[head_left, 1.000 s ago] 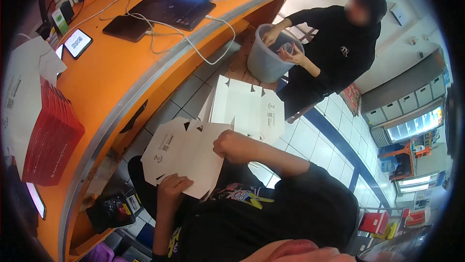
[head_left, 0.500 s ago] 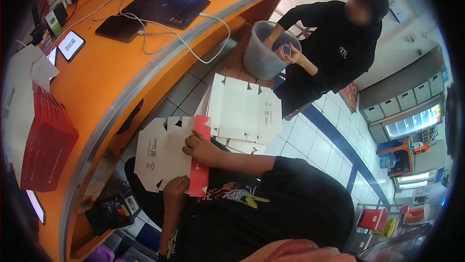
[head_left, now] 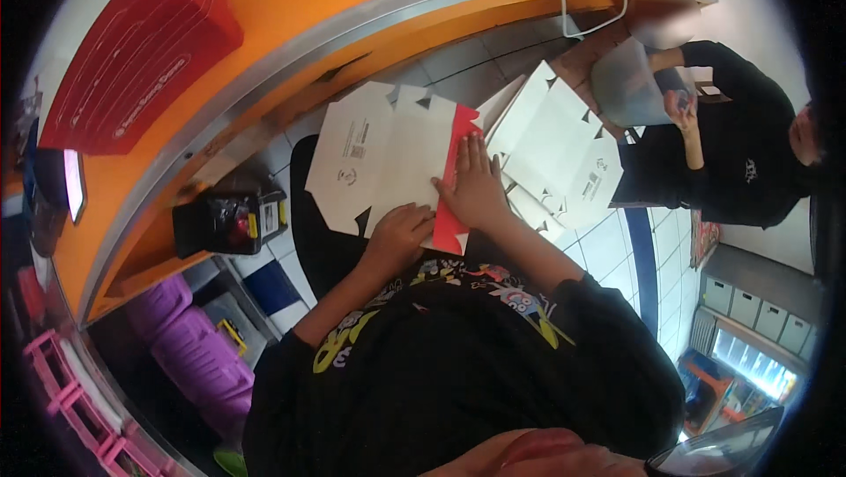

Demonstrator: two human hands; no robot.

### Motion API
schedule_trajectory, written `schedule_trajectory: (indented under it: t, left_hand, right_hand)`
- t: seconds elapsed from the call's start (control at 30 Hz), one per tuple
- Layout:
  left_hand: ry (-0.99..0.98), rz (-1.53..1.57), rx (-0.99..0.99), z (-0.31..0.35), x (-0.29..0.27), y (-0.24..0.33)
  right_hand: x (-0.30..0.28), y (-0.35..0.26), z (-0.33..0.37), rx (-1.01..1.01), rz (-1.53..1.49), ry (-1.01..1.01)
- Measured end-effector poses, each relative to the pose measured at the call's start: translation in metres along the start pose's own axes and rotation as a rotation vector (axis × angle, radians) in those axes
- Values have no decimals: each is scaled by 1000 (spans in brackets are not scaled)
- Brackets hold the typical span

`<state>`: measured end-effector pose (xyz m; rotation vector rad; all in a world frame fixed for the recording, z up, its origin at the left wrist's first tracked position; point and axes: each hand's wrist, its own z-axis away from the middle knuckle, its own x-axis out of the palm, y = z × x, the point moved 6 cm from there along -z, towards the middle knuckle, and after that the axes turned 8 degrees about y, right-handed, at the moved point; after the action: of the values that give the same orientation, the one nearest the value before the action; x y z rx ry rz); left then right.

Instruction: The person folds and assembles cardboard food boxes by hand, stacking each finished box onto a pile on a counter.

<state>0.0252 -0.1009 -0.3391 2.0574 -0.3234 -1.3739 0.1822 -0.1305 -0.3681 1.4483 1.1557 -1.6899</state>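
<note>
A flat white cardboard box blank [head_left: 388, 146] with a red folded edge strip [head_left: 452, 204] lies across my lap. My right hand [head_left: 476, 182] is spread flat on the strip, its fingers pointing away from me and its thumb out to the left. At the blank's near edge, my left hand [head_left: 401, 234] holds the board with bent fingers; its thumb is hidden. Just right of it sits a stack of similar white box blanks [head_left: 555, 146], with notched edges and small dark print.
Red folded boxes [head_left: 145, 58] stand on the orange counter [head_left: 291, 1] at the left. A co-worker in black [head_left: 749, 133] reaches into a translucent bin [head_left: 630, 80]. Purple plastic containers [head_left: 198, 349] and a black bag [head_left: 225, 221] are low on the left.
The view has swung left and down. My right hand has gone from bent fingers to lying flat along the red strip. My left hand has come further onto the board's near edge.
</note>
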Motion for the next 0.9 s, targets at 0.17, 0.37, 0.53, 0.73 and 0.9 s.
schedule_trajectory:
  t: [0.17, 0.37, 0.53, 0.73, 0.9]
  left_hand:
    - [-23, 108, 16, -5, -9, -8]
    - [-99, 325, -169, -18, -9, -16]
    - [-288, 449, -491, -34, 2, -36]
    - [-301, 798, -633, -25, 30, -62]
    - [-270, 859, -673, -18, 38, -77]
  right_hand:
    - [-9, 6, -3, 7, -114, 90]
    - [-87, 0, 13, -562, -600, 217]
    - [-98, 25, 36, -695, -681, 141]
    - [-77, 48, 47, -749, -556, 294]
    - [-78, 44, 50, -933, -591, 295]
